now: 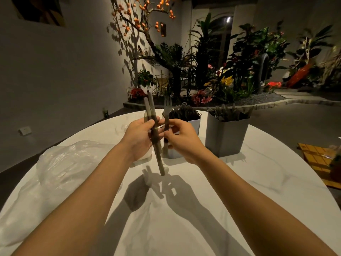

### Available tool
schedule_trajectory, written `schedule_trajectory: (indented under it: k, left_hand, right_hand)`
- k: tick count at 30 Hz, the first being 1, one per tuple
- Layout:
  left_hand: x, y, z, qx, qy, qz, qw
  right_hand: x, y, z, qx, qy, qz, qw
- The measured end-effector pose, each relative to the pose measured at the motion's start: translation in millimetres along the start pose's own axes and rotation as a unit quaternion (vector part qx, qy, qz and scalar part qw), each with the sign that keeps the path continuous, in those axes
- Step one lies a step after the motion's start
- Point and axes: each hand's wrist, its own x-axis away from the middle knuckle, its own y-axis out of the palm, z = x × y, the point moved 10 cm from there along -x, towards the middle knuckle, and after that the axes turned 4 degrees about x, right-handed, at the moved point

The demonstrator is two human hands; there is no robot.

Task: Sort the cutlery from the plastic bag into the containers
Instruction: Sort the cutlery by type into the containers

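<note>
My left hand [140, 136] grips a small bundle of dark translucent plastic cutlery [151, 115], held upright above the white table [184, 209]. My right hand [181, 138] pinches a single plastic fork [167, 115] by its handle, tines up, right beside the bundle. Behind the hands stand a white container [194, 123] full of forks and a grey container [226, 135] holding more dark cutlery. The clear plastic bag [68, 161] lies crumpled on the table to the left.
A white object sits partly hidden behind my left hand. A yellow patterned mat [317, 159] lies off the table's right edge. Plants and a wall stand beyond the table's far edge.
</note>
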Motion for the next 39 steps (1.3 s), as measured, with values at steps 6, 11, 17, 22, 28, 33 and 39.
schedule_trajectory:
  k: [6, 11, 17, 22, 28, 33, 39]
  left_hand:
    - [-1.6, 12.4, -1.9, -0.046, -0.001, 0.014, 0.999]
    - [-9.2, 19.4, 4.7, -0.055, -0.001, 0.002, 0.998]
    - [-18.5, 24.9, 4.9, -0.057, -0.006, -0.007, 0.998]
    - [-23.2, 24.3, 1.6, -0.063, -0.006, -0.014, 0.998]
    - [-25.8, 20.1, -2.5, -0.074, -0.011, -0.014, 0.997]
    - [-26.9, 21.4, -5.3, -0.068, -0.012, -0.020, 0.997]
    - [-21.2, 26.2, -10.9, -0.064, -0.013, -0.038, 0.997]
  right_hand:
    - [-6.6, -47.8, -6.1, 0.057, -0.015, 0.072, 0.996]
    - [-22.3, -115.0, -28.8, 0.183, -0.054, 0.234, 0.953]
    - [-47.5, -110.9, -31.3, 0.303, -0.084, 0.190, 0.930]
    - [-62.0, -99.9, -5.9, 0.354, -0.063, 0.148, 0.921]
    - [-58.6, -98.5, -2.5, 0.366, -0.071, 0.174, 0.912]
    - [-43.0, -78.0, -32.6, 0.474, -0.184, 0.147, 0.848]
    - [-40.9, -60.8, 13.3, 0.580, -0.080, 0.012, 0.811]
